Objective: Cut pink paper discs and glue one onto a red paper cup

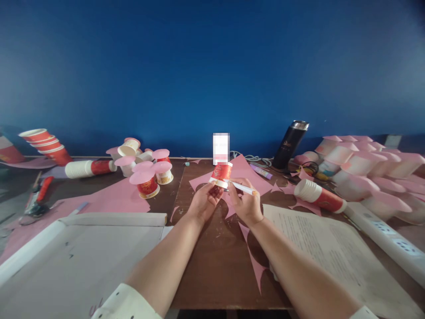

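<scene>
In the middle of the head view, my left hand (208, 203) grips a small red-and-white paper cup (222, 171) near its lower edge. My right hand (246, 204) is closed around a slim white pen-like tool (245, 188). The tool's tip is at the cup's lower edge; I cannot tell whether it touches. Both hands are above the brown table (212, 266). Pink paper (244, 170) with cut-out edges lies behind and below them. Pointed pink scraps (255, 261) lie by my right forearm.
Cups topped with pink paper discs (142, 175) stand left; many more pink-topped cups (361, 173) crowd the right. Stacked cups (318, 196) lie near a power strip (385, 230). A black flask (289, 145), printed sheet (318, 248), white box lid (99, 261) and red-handled tool (43, 191) surround the workspace.
</scene>
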Demonstrator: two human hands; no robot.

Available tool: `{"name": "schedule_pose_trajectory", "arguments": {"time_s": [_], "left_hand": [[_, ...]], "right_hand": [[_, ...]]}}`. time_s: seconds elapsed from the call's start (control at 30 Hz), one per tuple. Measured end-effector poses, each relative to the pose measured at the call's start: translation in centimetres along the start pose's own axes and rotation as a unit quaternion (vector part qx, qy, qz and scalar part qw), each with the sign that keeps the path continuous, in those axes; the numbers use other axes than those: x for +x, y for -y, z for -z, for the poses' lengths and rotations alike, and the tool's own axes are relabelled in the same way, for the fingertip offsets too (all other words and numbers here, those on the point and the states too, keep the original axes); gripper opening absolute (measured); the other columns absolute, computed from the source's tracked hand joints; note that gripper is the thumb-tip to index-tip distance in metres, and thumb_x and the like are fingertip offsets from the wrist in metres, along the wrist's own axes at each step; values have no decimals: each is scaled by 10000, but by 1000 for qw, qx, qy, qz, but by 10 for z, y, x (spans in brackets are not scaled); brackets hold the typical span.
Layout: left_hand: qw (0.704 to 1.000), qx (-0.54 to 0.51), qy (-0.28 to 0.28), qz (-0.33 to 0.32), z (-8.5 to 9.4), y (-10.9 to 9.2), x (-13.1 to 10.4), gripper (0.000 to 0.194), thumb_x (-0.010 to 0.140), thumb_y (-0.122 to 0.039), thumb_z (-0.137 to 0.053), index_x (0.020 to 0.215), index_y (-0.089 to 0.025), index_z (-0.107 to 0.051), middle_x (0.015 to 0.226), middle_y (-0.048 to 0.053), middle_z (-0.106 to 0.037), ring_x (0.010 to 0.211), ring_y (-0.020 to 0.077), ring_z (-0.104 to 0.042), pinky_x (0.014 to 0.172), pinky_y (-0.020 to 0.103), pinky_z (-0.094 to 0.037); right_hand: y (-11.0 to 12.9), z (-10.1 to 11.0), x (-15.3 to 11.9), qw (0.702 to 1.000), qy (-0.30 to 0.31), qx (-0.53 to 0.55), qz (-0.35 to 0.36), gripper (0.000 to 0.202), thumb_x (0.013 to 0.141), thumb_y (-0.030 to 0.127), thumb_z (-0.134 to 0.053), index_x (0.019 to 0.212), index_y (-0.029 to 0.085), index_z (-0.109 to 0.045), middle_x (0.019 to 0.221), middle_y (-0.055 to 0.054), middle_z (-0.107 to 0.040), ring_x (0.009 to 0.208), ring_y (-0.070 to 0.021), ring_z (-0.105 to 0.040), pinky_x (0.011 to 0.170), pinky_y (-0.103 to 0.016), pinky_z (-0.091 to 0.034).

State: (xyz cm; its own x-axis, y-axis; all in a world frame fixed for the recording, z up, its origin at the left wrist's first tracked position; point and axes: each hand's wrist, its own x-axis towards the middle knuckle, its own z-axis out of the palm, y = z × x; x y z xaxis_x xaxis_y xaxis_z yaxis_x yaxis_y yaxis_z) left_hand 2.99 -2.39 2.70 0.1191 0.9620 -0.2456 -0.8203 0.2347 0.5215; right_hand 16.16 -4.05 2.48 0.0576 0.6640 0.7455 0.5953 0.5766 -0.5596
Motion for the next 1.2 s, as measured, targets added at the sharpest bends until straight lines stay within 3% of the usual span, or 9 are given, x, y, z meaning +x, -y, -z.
{"name": "schedule_pose_trajectory", "arguments": {"time_s": [1.2], "left_hand": [[1000, -27, -2, 7, 2, -7, 1, 96, 791, -62, -536, 763, -99, -620, 694, 75, -643, 665, 129, -624, 698, 253, -545]], "right_hand": [[0, 1, 2, 1000, -13, -14, 6, 174, 888, 336, -532, 924, 203, -637, 866, -53, -686, 739, -165, -661, 653, -259, -536]]}}
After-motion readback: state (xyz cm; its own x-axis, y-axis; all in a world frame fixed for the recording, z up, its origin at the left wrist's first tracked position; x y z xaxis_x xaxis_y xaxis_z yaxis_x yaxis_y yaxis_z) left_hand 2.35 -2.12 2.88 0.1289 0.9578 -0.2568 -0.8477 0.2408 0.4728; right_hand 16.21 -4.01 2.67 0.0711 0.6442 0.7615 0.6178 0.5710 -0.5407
